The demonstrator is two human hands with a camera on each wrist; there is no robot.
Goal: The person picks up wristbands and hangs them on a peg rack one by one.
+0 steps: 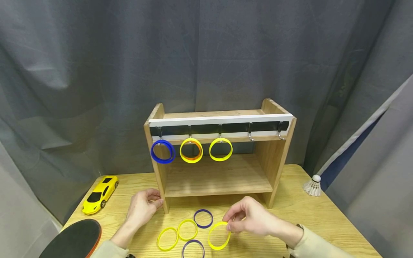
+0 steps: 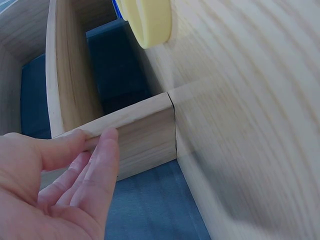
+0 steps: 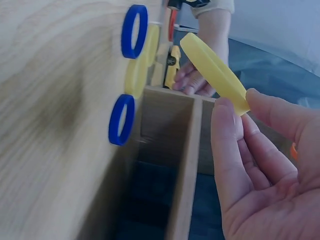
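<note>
My right hand pinches a yellow ring between thumb and fingers, raised over the table in front of a wooden shelf. In the right wrist view that ring is tilted, its end in the fingertips. My left hand grips the shelf's left side panel low down, thumb and fingertips at its edge. Beside the held ring lie two yellow rings, one left and one nearer the middle, and two purple-blue rings, one farther back and one in front.
From the shelf's hook rail hang blue rings, a yellow ring with an orange one behind it, and another yellow ring. A yellow toy car and a black disc stand left, a shuttlecock right.
</note>
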